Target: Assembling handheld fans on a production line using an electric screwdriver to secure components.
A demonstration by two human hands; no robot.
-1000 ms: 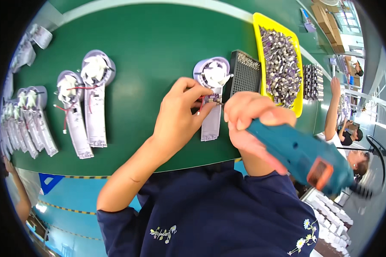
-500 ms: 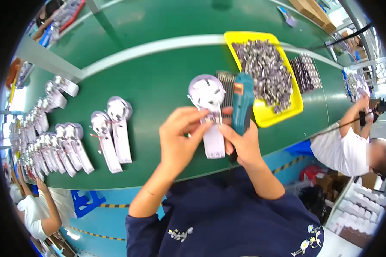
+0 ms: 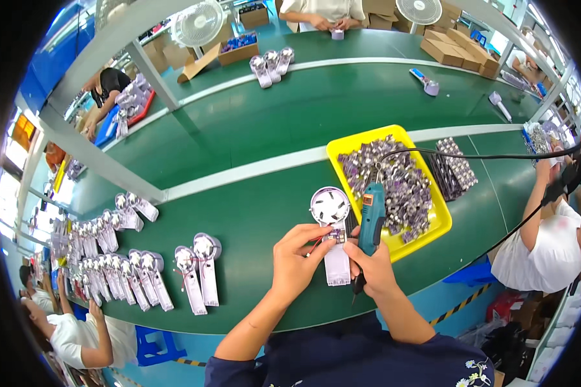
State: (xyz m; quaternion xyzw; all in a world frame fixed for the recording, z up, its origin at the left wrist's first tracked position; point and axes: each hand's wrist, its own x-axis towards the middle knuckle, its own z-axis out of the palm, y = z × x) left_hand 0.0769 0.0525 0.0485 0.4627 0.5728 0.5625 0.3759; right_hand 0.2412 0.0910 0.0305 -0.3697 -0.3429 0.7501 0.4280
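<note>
My left hand (image 3: 295, 258) pinches a small circuit board (image 3: 334, 236) against the handle of a pale lilac handheld fan housing (image 3: 337, 267). The housing's round head, with a white slotted disc, points away from me. In my right hand (image 3: 376, 266) is a teal electric screwdriver (image 3: 371, 219), its body lying along the palm and its thin bit pointing toward me. The right thumb and fingers also steady the housing's right edge. Part of the board is hidden by my left fingertips.
Just beyond the screwdriver stands a yellow tray (image 3: 442, 219) heaped with small parts. Stacked board panels (image 3: 455, 169) lie right of it. Two fan housings (image 3: 200, 271) rest at left, several more beyond. A black cable (image 3: 484, 155) crosses at right. Co-workers sit around the green table.
The view has tilted upward, so more of the far table, fans and people show and my hands appear lower. Both hands keep their hold on the board, housing and screwdriver.
</note>
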